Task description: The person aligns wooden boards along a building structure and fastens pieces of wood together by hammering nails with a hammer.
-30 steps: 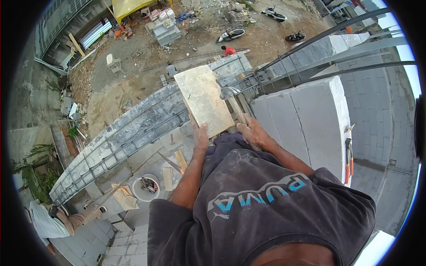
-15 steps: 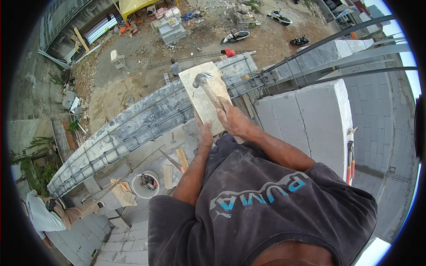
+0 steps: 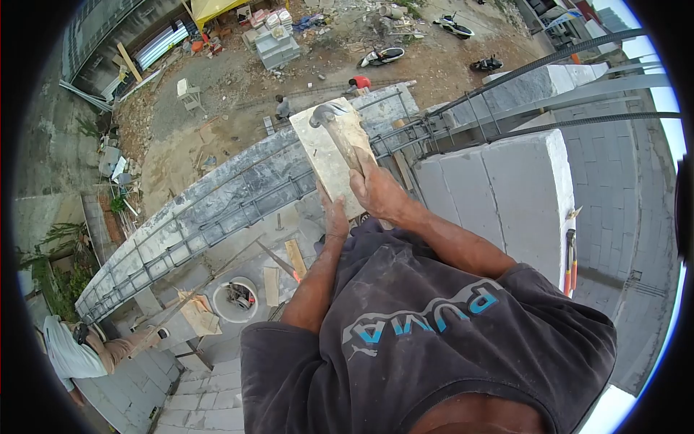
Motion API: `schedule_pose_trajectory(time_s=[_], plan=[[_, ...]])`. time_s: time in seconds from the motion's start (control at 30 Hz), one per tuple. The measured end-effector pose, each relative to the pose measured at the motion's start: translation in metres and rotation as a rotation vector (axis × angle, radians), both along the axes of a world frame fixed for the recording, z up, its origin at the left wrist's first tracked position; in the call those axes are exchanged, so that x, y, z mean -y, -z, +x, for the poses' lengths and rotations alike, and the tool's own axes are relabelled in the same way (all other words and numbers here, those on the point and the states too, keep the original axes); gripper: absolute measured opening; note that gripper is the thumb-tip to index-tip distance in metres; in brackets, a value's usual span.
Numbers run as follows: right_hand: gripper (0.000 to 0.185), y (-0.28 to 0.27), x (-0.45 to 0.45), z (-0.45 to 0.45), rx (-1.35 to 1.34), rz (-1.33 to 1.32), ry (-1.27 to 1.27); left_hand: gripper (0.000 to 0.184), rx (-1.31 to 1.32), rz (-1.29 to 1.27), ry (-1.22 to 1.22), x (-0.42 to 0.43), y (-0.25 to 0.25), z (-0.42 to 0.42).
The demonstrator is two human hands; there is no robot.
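Note:
A pale rectangular board (image 3: 318, 155) is tilted up in front of my chest, with a small dark nail-like mark near its left edge. My left hand (image 3: 335, 218) is closed on the board's lower left edge; its fingertips are hidden behind. My right hand (image 3: 381, 192) wraps round the wooden handle of a claw hammer (image 3: 345, 147) at the board's right side. The hammer's metal head lies over the top of the board; whether it touches cannot be made out.
Beyond the board runs a rebar cage (image 3: 210, 229) along a concrete ledge, with the ground far below. Light block wall (image 3: 499, 181) stands at right. A white bucket (image 3: 235, 300) holding tools and wood scraps (image 3: 199, 313) lies lower left. Another person (image 3: 79, 347) is at far left.
The hammer head has shifted up toward the board's top edge, with my right hand still on the handle. Far below, the person in red has moved slightly left.

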State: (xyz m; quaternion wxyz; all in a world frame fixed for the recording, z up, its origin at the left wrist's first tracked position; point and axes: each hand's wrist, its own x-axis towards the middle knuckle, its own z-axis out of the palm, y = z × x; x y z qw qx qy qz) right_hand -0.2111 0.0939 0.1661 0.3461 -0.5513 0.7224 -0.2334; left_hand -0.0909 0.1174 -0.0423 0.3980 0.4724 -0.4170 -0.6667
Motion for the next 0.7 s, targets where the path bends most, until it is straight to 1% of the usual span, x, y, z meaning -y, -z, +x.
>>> schedule_pose_trajectory(time_s=[0.13, 0.17, 0.2, 0.23, 0.27, 0.33, 0.37, 0.47, 0.57, 0.6, 0.63, 0.67, 0.7], plan=[[0.06, -0.022, 0.002, 0.005, 0.081, -0.377, 0.092, 0.085, -0.037, -0.069, -0.004, 0.002, -0.008, -0.001], [0.06, -0.007, -0.002, 0.006, 0.082, -0.351, 0.099, 0.085, -0.026, -0.057, -0.012, 0.001, -0.009, -0.002], [0.06, 0.021, -0.01, 0.008, 0.083, -0.326, 0.107, 0.086, -0.014, -0.046, -0.017, 0.0, -0.009, -0.002], [0.06, 0.03, -0.013, 0.011, 0.083, -0.303, 0.116, 0.086, -0.004, -0.038, -0.022, -0.001, -0.008, -0.002], [0.06, 0.037, -0.011, 0.005, 0.053, -0.102, 0.04, 0.086, -0.003, -0.049, -0.012, -0.001, -0.003, -0.003], [0.059, 0.028, -0.003, 0.001, 0.003, 0.304, -0.106, 0.087, 0.009, -0.066, 0.014, 0.001, 0.005, 0.0], [0.058, 0.022, 0.0, -0.002, 0.03, 0.318, -0.09, 0.087, -0.004, -0.059, 0.01, 0.005, 0.01, -0.001], [0.058, -0.019, 0.005, 0.002, 0.017, -0.042, -0.008, 0.087, -0.049, -0.028, 0.013, 0.004, -0.006, -0.005], [0.058, -0.035, 0.006, 0.006, 0.055, -0.538, 0.147, 0.087, -0.074, -0.026, -0.006, 0.0, -0.007, -0.002], [0.059, -0.012, 0.0, 0.005, 0.045, -0.551, 0.145, 0.087, -0.069, -0.021, -0.012, -0.001, -0.005, -0.003], [0.059, 0.03, -0.012, 0.002, 0.033, -0.564, 0.147, 0.087, -0.065, -0.016, -0.013, -0.003, -0.004, -0.002], [0.059, 0.052, -0.017, 0.0, 0.018, -0.586, 0.148, 0.087, -0.086, 0.019, -0.01, -0.002, -0.008, -0.002], [0.058, 0.048, -0.02, -0.005, 0.008, -0.058, 0.023, 0.087, -0.108, 0.05, -0.009, 0.0, -0.014, -0.002]])
